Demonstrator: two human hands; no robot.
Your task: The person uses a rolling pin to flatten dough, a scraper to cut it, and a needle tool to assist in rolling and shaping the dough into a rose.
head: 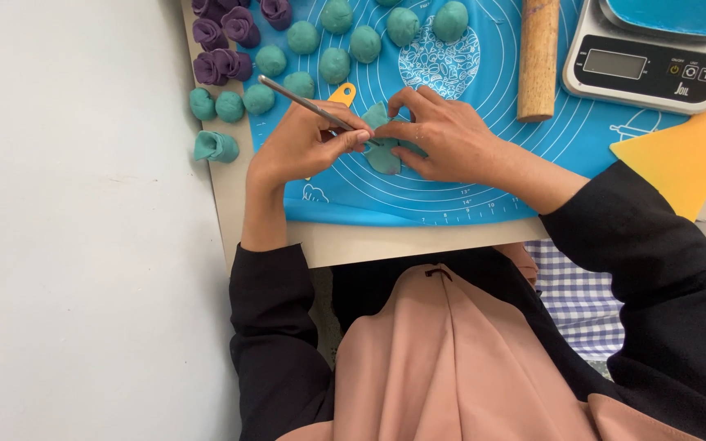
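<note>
Pale grey floor fills the left side, beside a beige counter (226, 204) carrying a blue silicone mat (484, 163) whose top is cut off. A kitchen scale (647, 65) and yellow scraper (688, 155) are partly out of view at right, near a wooden rolling pin (538, 57). Teal dough balls (335, 64) and purple dough roses (226, 33) sit upper left. The right hand (451, 135) pinches a flattened teal dough piece (383, 155), mostly hidden under its fingers. The left hand (308, 143), fingers closed, grips a thin metal tool (304, 102) against it.
</note>
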